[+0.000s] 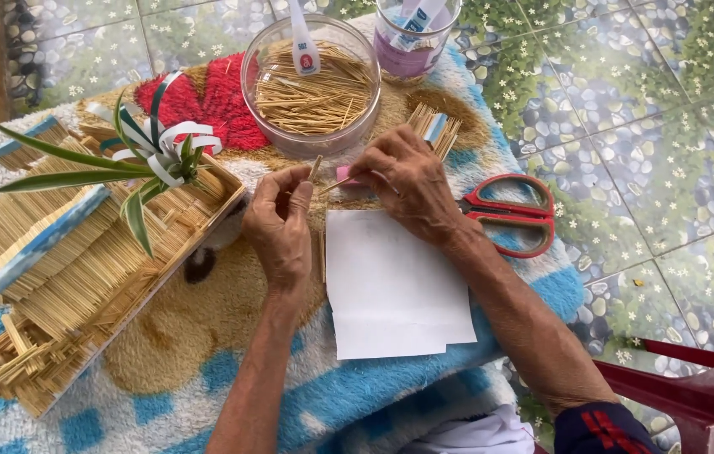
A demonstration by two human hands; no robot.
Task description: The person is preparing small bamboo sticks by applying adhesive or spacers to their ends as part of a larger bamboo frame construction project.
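1. Wooden stick [315, 168], short and thin, is pinched upright in the left hand [280, 220], long axis pointing away from the person.
2. Right hand [407, 181], just beside it, grips a second stick [336, 184] lying crosswise, tip aimed at the first.
3. White paper [395, 286] lies directly below both hands on a fleece blanket [206, 370].
4. Glass bowl [311, 88] of sticks sits beyond; red scissors [508, 214] lie right; stick model [79, 261] left.

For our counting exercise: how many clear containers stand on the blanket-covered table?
2. A wide clear bowl of thin sticks stands beyond the hands; a smaller clear cup stands to its right at the top edge. Others may lie outside the frame.
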